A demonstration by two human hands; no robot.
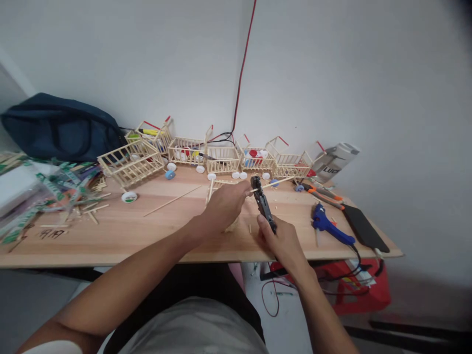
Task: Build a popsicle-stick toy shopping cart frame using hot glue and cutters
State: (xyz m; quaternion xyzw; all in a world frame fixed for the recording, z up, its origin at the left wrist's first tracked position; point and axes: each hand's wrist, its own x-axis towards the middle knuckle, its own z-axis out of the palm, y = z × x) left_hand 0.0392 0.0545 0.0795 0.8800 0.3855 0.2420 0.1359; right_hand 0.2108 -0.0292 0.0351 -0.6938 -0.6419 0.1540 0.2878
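My left hand pinches one end of a thin wooden stick above the table. In my right hand are dark multi-purpose pliers, with fingers wrapped round the handles. The jaws of the pliers meet the stick close to my left fingertips, and the stick's free end points right. Beneath my left hand is a small frame of wooden sticks, mostly hidden. Another long stick lies on the table to the left of that frame.
Several stick-built toy carts with bottle-cap wheels line the wall. A blue glue gun, a black phone-like slab and orange-handled pliers lie right. Wrappers with loose sticks and a navy bag occupy the left.
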